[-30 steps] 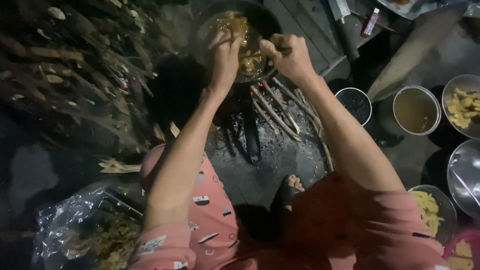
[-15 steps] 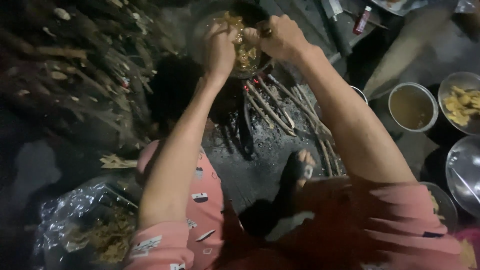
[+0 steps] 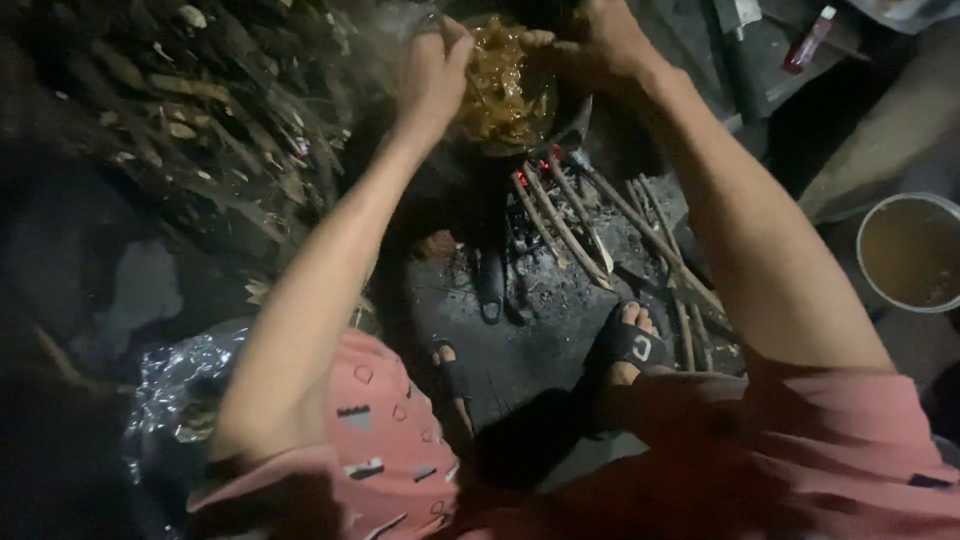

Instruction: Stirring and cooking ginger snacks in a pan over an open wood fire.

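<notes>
Left hand [image 3: 432, 62] curled on pan [image 3: 560, 115] rim; right hand [image 3: 590, 45] pinching browned food [image 3: 500, 80]; firewood sticks [image 3: 565, 225] beneath; broth bowl [image 3: 912, 252] well apart.

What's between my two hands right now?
In the head view, the pan of brownish food lies between the left hand and the right hand, both at its rim, over burning sticks.
</notes>
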